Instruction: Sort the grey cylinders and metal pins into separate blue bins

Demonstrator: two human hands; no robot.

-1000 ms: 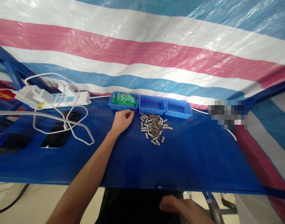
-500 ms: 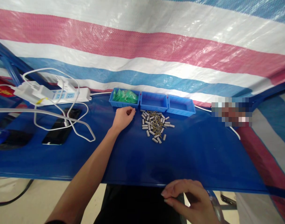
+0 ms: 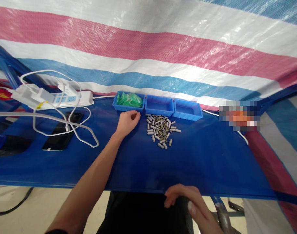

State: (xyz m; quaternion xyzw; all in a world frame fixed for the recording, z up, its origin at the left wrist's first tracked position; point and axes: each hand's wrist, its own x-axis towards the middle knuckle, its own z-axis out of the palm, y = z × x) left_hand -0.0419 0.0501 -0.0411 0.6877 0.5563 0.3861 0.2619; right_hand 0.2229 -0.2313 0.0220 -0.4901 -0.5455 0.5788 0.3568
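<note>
The left hand lay on the blue worktop with its fingers curled loosely and thumb and forefinger pinched together at the tip; whether anything sat between them could not be told. It rested just in front of the leftmost bin, which held green pieces, and just left of the pile of small grey sleeves and brass pins, near it but apart. The right hand hung at the near edge of the worktop, fingers bent downward and holding nothing that could be seen, well apart from the pile. Compared with half a second before, the left hand had barely moved, while the right had dropped a little and turned its fingers down over the edge. Three blue bins stood in a row touching one another: the leftmost, a middle bin and a right bin, the last two showing only bare floors. The pile was too dense to count. To the left lay one white power strip with looping white cables and a dark phone beneath them.
</note>
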